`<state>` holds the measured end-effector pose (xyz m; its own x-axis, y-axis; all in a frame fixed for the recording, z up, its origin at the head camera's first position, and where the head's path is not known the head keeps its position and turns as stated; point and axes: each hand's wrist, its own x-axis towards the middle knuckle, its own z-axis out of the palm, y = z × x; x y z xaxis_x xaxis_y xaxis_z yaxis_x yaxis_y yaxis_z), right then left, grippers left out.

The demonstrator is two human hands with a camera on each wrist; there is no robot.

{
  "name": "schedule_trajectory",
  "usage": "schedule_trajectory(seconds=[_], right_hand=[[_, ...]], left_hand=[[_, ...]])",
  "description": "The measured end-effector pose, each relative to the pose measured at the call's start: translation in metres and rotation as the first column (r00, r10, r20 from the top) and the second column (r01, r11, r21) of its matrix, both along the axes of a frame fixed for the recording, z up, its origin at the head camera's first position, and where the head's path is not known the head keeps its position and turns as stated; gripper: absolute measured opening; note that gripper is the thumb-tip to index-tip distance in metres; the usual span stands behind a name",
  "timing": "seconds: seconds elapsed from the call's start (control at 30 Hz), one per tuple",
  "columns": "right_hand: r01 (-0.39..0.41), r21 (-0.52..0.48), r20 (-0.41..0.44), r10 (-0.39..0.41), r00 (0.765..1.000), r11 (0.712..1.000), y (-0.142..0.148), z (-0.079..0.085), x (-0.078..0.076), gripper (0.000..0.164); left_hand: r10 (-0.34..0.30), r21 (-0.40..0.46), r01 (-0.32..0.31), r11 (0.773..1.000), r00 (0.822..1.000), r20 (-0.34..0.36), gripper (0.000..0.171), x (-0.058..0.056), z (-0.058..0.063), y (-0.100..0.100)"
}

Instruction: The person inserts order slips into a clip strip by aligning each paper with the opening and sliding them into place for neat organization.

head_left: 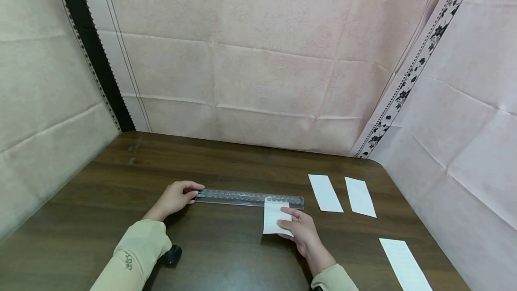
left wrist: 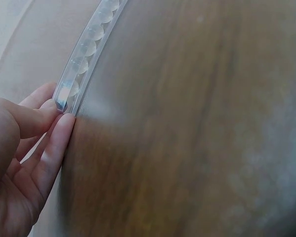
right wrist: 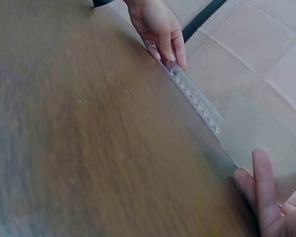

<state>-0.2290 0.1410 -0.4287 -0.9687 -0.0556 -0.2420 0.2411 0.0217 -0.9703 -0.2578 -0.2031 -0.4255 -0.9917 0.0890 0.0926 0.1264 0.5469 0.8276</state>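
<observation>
Lying across the brown table [head_left: 226, 156], a clear ruler [head_left: 249, 198] has its right end covered by a slip of paper [head_left: 273, 216]. The left hand [head_left: 174, 198] pinches the ruler's left end at 9 o'clock between thumb and fingers [left wrist: 59, 143]. The right hand [head_left: 302, 229] grips the slip, thumb on top; its lower edge is hidden beneath the palm. Two paper strips [head_left: 342, 194] lie at 2 o'clock, another strip [head_left: 405, 265] at 4 o'clock, cut off by the frame. Both wrist views are blurred.

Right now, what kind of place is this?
Probably a makeshift recording booth: a wooden table boxed in by creased pink cloth walls, holding only a clear ruler and paper strips.
</observation>
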Motion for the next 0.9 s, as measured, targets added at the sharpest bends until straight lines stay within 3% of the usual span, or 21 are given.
schedule_trajectory(seconds=[0.9], right_hand=[[0.024, 0.01, -0.004, -0.024, 1.0, 1.0, 0.012, -0.001, -0.001, 0.045]], left_hand=[[-0.004, 0.002, 0.004, 1.0, 1.0, 0.006, 0.022, -0.001, 0.0, 0.0]])
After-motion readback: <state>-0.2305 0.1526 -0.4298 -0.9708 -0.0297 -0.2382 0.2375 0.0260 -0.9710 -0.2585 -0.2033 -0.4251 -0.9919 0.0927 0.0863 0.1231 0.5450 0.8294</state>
